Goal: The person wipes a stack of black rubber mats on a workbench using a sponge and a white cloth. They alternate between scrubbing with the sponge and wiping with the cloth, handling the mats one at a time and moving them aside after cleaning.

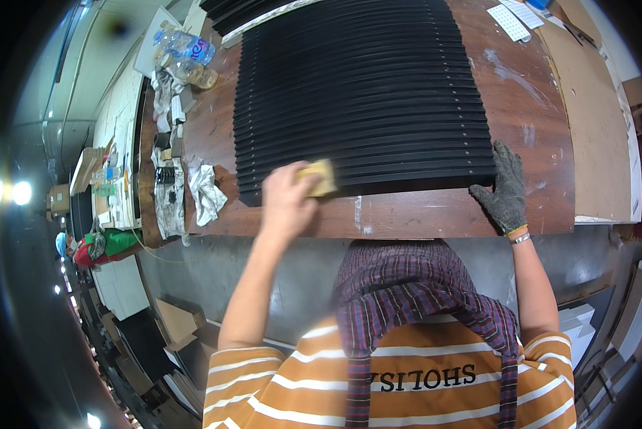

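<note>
- From my remote seat I find the black panel (pixel 356 100) lying on the brown table (pixel 407 218), its near edge close to the table's front edge.
- My left hand (pixel 286 204), bare, pinches a yellow sponge (pixel 322 179) between thumb and fingers at the panel's near edge, left of its middle. Blur there means I cannot tell how hard it presses.
- My right hand (pixel 508 189), in a grey glove (pixel 507 204), has thumb and fingers spread about the panel's near right corner. I judge that it braces more than it clamps.
- To work the sponge well, I would run it lengthwise along the pleats (pixel 349 136), lightly and evenly, since crossing them could catch or bend one.
- I would hold the gloved hand firm at that corner so the panel does not skid, and angle the sponge to meet the near edge squarely.
- Counting: two hands, one sponge, one glove, one panel in reach, plus part of a second ribbed piece (pixel 246 14) beyond it.
- I make out at least two plastic bottles (pixel 192 48) at the far left, one crumpled white cloth (pixel 206 196) nearer, and two white sheets (pixel 508 23) at the far right. The pleats are too many to count.
</note>
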Available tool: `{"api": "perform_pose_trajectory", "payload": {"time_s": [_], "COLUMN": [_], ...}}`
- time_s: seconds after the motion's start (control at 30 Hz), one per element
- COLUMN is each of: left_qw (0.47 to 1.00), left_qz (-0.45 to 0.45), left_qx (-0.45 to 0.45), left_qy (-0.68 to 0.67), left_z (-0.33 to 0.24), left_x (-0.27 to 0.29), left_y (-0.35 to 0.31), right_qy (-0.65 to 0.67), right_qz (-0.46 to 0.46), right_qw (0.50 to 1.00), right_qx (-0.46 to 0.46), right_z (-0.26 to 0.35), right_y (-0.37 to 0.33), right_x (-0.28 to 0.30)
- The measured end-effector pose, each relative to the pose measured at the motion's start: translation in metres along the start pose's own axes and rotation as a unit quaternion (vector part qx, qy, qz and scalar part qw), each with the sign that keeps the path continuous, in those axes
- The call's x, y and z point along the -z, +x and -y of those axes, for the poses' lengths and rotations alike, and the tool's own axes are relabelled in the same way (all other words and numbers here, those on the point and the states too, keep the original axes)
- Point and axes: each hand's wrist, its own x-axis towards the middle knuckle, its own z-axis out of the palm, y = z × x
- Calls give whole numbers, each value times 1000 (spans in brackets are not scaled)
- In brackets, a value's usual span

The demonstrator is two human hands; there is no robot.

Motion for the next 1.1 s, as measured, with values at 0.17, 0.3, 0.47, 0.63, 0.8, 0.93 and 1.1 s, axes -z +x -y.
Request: {"api": "perform_pose_trajectory", "payload": {"time_s": [0.17,0.3,0.47,0.63,0.8,0.93,1.1], "left_qw": [970,971,991,998,966,997,995], "left_qz": [-4,-95,-86,-43,-3,-72,35], "left_qx": [210,194,-16,14,222,0,-86], "left_qy": [122,99,-99,-46,130,28,-40], "left_z": [100,88,-27,15,74,30,51], "left_x": [56,49,-30,-10,59,28,22], "left_y": [-69,-45,49,8,-36,-2,-5], "right_qy": [15,59,80,93,106,112,57], "right_qz": [-21,-35,-30,-33,-51,-50,-46], "right_qw": [1000,998,996,995,993,992,997], "right_qx": [11,7,7,0,5,16,-5], "right_z": [-6,-8,-3,1,-1,-2,-2], "right_y": [0,6,16,18,18,19,14], "right_x": [-4,-7,-7,-6,-8,-9,-10]}}
